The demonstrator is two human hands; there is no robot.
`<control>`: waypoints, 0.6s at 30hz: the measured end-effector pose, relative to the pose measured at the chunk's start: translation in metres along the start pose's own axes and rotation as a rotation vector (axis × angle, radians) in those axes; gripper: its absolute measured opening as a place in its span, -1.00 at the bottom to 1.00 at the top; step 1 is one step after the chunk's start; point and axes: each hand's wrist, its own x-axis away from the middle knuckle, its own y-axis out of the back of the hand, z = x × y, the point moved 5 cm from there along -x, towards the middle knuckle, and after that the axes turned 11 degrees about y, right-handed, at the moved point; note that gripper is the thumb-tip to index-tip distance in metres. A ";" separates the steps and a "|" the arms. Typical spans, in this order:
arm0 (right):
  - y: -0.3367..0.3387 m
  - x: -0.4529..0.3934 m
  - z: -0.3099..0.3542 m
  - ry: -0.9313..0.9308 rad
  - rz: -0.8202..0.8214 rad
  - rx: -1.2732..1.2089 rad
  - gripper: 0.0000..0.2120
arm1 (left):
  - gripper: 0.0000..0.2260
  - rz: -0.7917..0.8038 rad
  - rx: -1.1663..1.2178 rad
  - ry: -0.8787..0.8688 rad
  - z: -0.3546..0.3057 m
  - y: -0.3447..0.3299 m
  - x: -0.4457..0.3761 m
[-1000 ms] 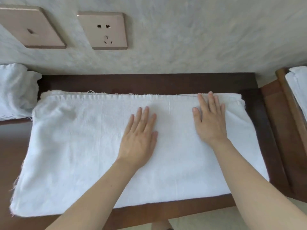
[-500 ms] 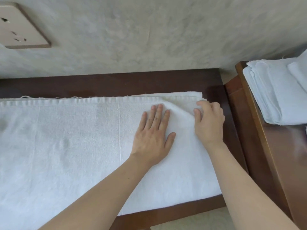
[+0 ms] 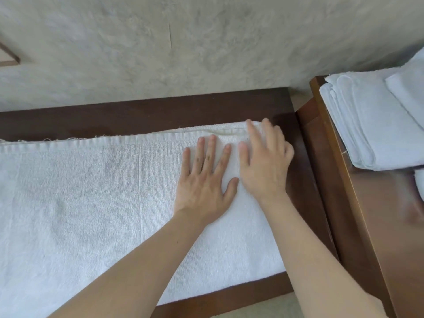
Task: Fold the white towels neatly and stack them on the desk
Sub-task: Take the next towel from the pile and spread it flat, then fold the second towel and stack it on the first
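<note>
My left hand (image 3: 204,191) lies flat on the towel (image 3: 91,203), palm down, its fingers (image 3: 212,152) straight and a little spread, pointing toward the wall (image 3: 206,47). My right hand (image 3: 263,166) rests just beside it, thumb nearly touching my left forefinger, and covers the towel's far right corner; its fingers are straight and loose too, not curled round any cloth (the tips look blurred, so I cannot tell how hard they press). Neither hand holds anything.

The towel is white and spread wide across the dark wooden surface (image 3: 137,115), running off the left edge of the view. Its hemmed far edge lies near the wall with a bare strip of wood between them, and a few loose threads stick out along that hem. Near my right fingertips the hem shows a second layer peeking out beneath the top one. A faint crease runs front to back through the cloth, left of my left hand. The towel's right edge stops short of the surface's right end, leaving dark wood showing.

To the right stands a lighter brown wooden stand (image 3: 378,214), set close against the surface. On its far part sits a stack (image 3: 367,125) of folded white towels, their rounded folds facing me.
</note>
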 end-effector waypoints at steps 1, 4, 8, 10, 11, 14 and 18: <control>-0.007 0.004 0.006 0.053 0.064 0.007 -0.55 | -0.36 0.000 -0.005 0.000 0.000 0.000 0.000; -0.014 -0.005 -0.003 0.032 0.079 -0.081 -0.56 | -0.35 0.001 -0.022 -0.006 0.000 0.000 0.001; -0.004 -0.024 -0.006 0.106 -0.078 -0.118 -0.87 | -0.36 -0.010 -0.015 -0.008 -0.001 0.001 0.001; 0.000 -0.025 -0.002 0.143 -0.118 -0.084 -0.97 | -0.36 -0.008 -0.015 -0.014 -0.001 0.001 0.002; 0.000 -0.025 -0.003 0.139 -0.133 -0.061 -0.98 | -0.36 -0.005 -0.014 -0.014 -0.001 0.001 0.003; -0.004 -0.025 -0.006 -0.010 -0.109 -0.006 -0.87 | -0.37 0.004 -0.024 -0.022 -0.002 0.002 0.002; -0.002 0.001 0.018 -0.150 0.060 -0.059 -0.53 | -0.34 0.048 -0.033 -0.017 -0.004 -0.001 0.000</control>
